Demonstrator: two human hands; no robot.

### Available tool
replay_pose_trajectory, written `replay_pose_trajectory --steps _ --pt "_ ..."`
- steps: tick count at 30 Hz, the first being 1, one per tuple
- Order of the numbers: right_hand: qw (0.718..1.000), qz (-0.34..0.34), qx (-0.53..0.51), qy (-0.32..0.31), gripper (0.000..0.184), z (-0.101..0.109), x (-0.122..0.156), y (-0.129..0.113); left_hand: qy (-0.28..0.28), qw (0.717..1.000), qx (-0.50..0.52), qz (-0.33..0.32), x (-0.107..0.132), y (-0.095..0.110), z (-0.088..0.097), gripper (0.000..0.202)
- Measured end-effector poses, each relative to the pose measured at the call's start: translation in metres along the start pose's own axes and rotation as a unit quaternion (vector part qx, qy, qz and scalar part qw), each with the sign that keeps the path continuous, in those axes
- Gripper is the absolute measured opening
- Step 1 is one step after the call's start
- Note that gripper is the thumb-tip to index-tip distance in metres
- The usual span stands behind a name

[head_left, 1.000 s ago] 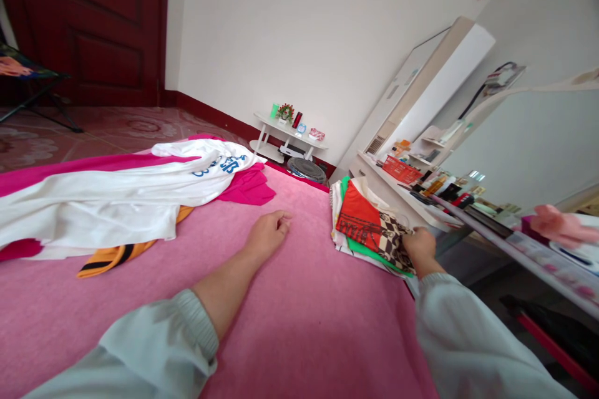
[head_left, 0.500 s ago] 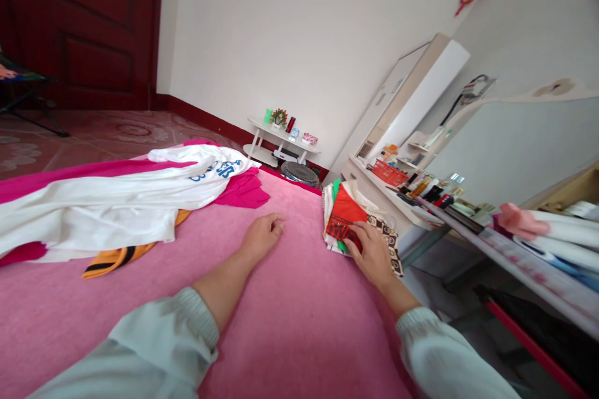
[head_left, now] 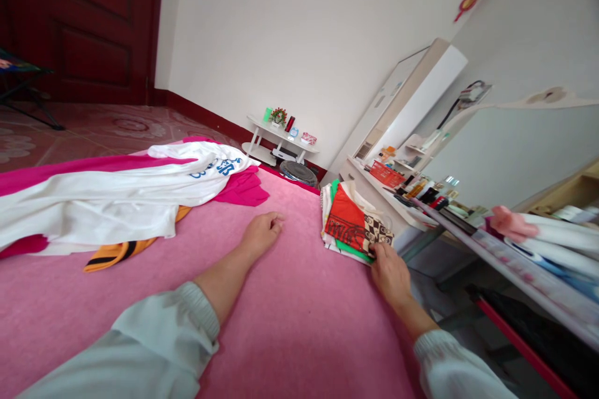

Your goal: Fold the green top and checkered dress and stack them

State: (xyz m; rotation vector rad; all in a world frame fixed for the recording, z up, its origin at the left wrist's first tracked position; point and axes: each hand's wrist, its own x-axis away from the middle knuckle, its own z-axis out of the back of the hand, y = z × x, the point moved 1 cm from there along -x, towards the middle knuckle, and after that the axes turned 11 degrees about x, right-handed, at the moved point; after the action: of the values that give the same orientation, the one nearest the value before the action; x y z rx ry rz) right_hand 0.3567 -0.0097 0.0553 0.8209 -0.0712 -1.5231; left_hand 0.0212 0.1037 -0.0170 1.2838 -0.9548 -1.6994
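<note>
My right hand is at the near right corner of a stack of folded clothes, its thumb and fingers closed on the edge. On top of the stack lies a folded garment, part orange-red with dark print, part brown-and-cream check. Green and white cloth shows at the stack's edges. My left hand rests on the pink bedspread, left of the stack. It holds nothing, its fingers loosely bent and a little apart. Farther left lies a spread white shirt with blue lettering.
Under the white shirt are magenta cloth and an orange garment with black stripes. A dressing table with bottles and a red basket stands close on the right. A low white shelf stands by the wall.
My right hand has moved right and slightly down, from the top of the stack to its near right corner. The checked part that hung past the edge now lies on the stack. My left hand stays put.
</note>
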Motion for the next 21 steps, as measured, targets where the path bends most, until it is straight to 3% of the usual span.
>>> replay_pose_trajectory --steps 3,8,11,13,17,21 --pt "0.997 -0.042 -0.041 -0.039 0.019 -0.008 0.004 0.018 0.0 1.0 0.0 0.001 0.0 0.001 0.0 0.027" --pt "0.986 -0.139 -0.086 0.018 0.015 -0.015 -0.003 0.043 0.003 1.0 -0.004 -0.003 0.0 0.001 0.0 0.026" --pt "0.985 -0.159 -0.071 -0.02 0.017 -0.016 -0.008 0.044 0.002 1.0 -0.006 -0.001 0.0 0.001 0.0 0.027" --pt "0.987 -0.14 -0.064 -0.042 0.021 -0.014 -0.01 0.037 0.003 1.0 -0.007 0.005 0.0 0.002 0.0 0.026" --pt "0.991 -0.106 -0.079 0.019 0.036 -0.01 -0.012 0.005 0.001 1.0 -0.001 0.005 0.0 0.002 0.0 0.026" --pt "0.989 -0.096 -0.082 -0.076 0.067 -0.023 -0.009 -0.027 -0.004 1.0 0.007 0.0 0.0 0.0 0.001 0.027"
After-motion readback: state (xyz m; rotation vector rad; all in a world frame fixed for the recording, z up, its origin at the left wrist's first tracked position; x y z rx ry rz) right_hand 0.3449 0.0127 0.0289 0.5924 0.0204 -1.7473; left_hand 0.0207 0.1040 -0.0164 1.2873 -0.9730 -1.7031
